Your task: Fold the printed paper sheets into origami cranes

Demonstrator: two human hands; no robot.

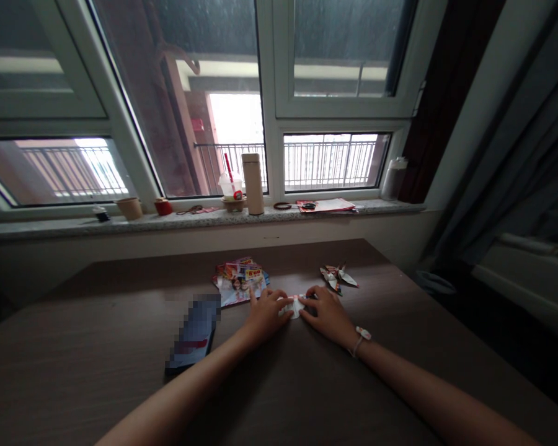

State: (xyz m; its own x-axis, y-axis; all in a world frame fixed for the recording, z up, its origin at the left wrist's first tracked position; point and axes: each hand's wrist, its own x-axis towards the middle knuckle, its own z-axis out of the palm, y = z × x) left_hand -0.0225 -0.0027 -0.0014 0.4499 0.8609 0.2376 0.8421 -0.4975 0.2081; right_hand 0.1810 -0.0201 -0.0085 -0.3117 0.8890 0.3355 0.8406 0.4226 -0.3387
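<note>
Small paper (pixel 296 306): on the table (pixel 279 384) between both hands, probably midway through folding.
Left hand (pixel 266 313): fingers spread, tips at the paper's left end.
Right hand (pixel 328 313): curved over the other end; pinching or pressing, I can't tell.
Folded shapes (pixel 338 277): two, looking finished.
Printed sheets (pixel 239 285): flat, likely left to fold.
Room: tabletop toward the right edge; phone (pixel 194 334) hems the left.

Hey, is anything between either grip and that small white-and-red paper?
Nothing visible: the left grip and right grip both touch the small white-and-red paper. The colourful printed paper stack lies just beyond the left grip, not between.
</note>
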